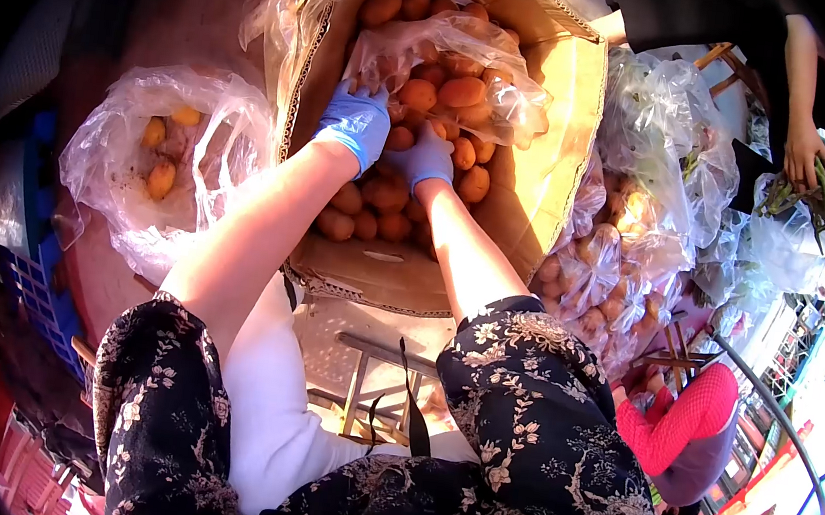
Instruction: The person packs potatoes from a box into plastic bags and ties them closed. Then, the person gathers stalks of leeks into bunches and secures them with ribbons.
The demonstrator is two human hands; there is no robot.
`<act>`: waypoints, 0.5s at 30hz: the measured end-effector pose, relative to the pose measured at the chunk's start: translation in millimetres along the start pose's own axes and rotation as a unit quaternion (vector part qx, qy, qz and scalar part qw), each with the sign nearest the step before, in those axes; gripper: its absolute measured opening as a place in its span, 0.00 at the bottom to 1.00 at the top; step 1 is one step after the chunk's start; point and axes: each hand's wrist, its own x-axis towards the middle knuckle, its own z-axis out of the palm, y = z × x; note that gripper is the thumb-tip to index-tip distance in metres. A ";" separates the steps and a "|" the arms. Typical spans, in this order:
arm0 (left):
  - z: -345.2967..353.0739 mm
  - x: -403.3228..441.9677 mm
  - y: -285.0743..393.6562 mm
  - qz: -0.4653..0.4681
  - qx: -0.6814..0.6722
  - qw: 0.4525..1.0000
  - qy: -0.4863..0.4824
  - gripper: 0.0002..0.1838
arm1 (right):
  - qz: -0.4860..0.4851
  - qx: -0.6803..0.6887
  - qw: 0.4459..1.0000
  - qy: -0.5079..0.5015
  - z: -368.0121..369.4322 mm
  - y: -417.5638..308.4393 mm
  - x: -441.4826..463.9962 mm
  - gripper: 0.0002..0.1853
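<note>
An open cardboard box [557, 122] in front of me holds many orange-brown oval fruits [462, 92], whose exact kind I cannot make out. A clear plastic bag [510, 97] lies over some of them inside the box. My left hand [354, 123], in a blue glove, is closed on the left edge of this bag. Just right of it, my right hand [425, 160], gloved too, reaches down among the fruits. Its fingers curl round one of them and are partly hidden.
On the left stands an open clear bag [132, 107] with a few orange fruits [161, 179] inside. Filled plastic bags [624, 250] crowd the right side. Another person's hand [803, 156] holds green stalks [821, 200]; a person in red sleeves [682, 417] is at lower right.
</note>
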 end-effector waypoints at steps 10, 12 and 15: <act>-13.0 -5.5 1.6 -0.035 0.000 0.999 -0.010 0.29 | -0.121 -0.110 0.986 -0.021 6.0 -1.5 6.9 0.37; -13.7 -8.5 2.5 -0.038 -0.025 0.999 -0.004 0.31 | -0.100 -0.062 0.993 -0.007 9.9 5.5 -2.6 0.36; -10.7 -7.8 2.9 -0.044 -0.048 0.998 0.016 0.33 | -0.086 -0.026 0.996 0.016 11.2 4.7 -18.7 0.35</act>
